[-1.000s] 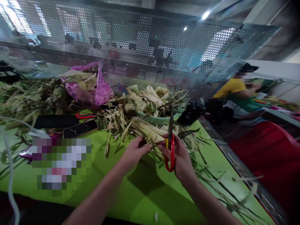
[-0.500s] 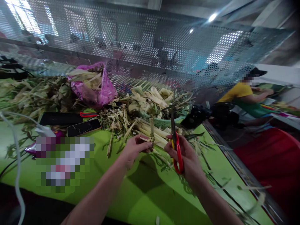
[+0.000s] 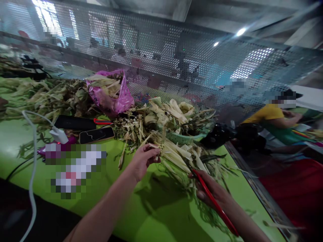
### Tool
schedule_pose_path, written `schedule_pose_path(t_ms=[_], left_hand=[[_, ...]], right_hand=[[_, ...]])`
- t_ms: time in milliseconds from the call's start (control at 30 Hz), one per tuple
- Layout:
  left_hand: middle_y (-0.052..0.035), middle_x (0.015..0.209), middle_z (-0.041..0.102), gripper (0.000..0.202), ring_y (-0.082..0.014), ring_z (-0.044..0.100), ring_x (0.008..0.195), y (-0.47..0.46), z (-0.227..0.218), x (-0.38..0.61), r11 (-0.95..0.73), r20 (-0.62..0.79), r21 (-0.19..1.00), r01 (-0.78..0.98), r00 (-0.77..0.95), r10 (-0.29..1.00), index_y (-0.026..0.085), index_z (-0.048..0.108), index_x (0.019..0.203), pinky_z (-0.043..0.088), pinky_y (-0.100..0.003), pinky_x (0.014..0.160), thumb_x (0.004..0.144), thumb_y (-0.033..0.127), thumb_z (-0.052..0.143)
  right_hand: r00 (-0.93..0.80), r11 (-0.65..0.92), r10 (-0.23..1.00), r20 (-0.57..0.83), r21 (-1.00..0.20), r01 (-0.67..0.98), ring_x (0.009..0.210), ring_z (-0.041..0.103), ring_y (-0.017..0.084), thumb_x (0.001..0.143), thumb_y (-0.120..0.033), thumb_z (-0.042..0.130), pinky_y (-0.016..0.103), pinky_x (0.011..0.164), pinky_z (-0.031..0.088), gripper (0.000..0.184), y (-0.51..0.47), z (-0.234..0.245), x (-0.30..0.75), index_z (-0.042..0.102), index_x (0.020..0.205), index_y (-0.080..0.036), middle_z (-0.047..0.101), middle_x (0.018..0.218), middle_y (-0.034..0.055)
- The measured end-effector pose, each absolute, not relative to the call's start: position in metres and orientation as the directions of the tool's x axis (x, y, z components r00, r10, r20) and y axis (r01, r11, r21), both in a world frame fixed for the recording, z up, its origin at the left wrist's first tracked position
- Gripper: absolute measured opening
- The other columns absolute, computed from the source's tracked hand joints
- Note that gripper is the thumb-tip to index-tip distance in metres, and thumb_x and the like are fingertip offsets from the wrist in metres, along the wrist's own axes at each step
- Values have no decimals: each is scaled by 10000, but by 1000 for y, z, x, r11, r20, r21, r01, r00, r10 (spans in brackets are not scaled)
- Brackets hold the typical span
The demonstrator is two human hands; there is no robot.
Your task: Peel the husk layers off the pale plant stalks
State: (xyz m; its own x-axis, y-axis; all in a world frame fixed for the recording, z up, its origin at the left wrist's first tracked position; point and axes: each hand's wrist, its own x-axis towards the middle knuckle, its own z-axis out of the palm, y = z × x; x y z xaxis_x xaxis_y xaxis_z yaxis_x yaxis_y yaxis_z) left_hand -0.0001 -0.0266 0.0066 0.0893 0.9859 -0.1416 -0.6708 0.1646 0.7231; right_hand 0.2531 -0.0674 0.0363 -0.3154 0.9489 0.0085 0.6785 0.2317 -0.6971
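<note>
The pale stalks (image 3: 176,154) lie in a loose bundle near the middle of the green desk (image 3: 156,215), toward its right edge. The left hand (image 3: 142,160) pinches their near end, fingertips closed on the stalk tips. Just right of the bundle, the right hand (image 3: 210,193) is curled about the red scissors (image 3: 214,203), whose handle runs back along the wrist; the blades cannot be made out. Behind the stalks a green basket (image 3: 185,137) heaped with husks sits at the far edge, below the perforated screen (image 3: 164,60). Further left are a pink bag (image 3: 113,97), a phone (image 3: 97,135) and a white charger (image 3: 59,135). Beyond the right edge sits a person in a yellow shirt (image 3: 264,114).
</note>
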Motion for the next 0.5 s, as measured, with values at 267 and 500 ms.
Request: schedule_pose_path(t_ms=[267, 500], left_hand=[[6, 697, 575, 264, -73, 508, 579, -28, 5, 0, 202, -140, 758, -621, 148, 979, 136, 623, 754, 505, -260, 629, 596, 268, 787], [3, 697, 574, 251, -77, 507, 584, -28, 3, 0, 203, -133, 761, -617, 159, 978, 134, 621, 728, 498, -265, 638, 595, 270, 784]], right_hand=[[-359, 160, 925, -122, -733, 661, 566, 513, 142, 764, -465, 615, 240, 531, 402, 338, -63, 34, 246, 649, 1001, -226, 600, 699, -5], [-345, 120, 925, -160, -738, 664, 509, 473, 123, 743, -485, 618, 212, 457, 359, 353, -63, 33, 243, 670, 968, -218, 552, 607, -18]])
